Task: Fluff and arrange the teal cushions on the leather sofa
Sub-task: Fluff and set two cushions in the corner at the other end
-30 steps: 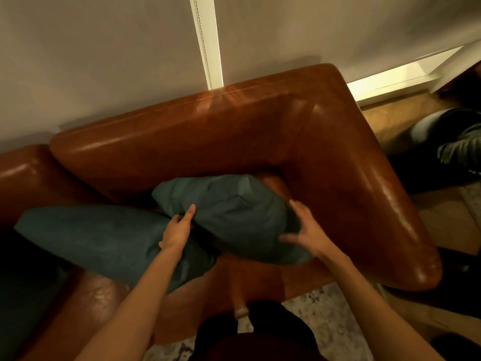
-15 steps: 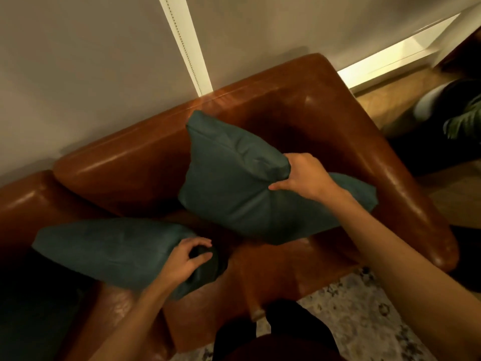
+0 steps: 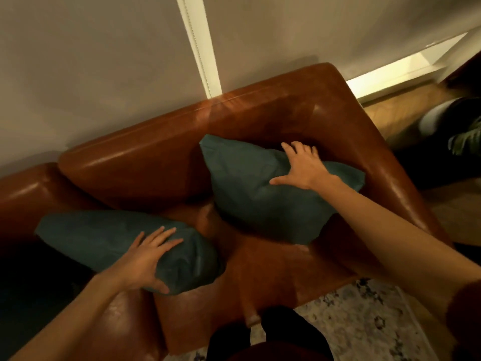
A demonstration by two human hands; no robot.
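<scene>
While the right hand [image 3: 304, 165] lay flat, fingers spread, gripping nothing, on the propped teal fabric cushion [image 3: 260, 199] against the brown leather sofa [image 3: 161, 162], left hand [image 3: 145, 259] spread open on the flat-lying teal cushion [image 3: 104, 238].

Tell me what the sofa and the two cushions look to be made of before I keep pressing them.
Sofa: looks like smooth brown leather or a leather-look cover, going by the glossy highlights along its back and arm.
Right cushion and left cushion: matte teal woven fabric, probably; no shine, soft creases, and a dent under the left hand.
</scene>
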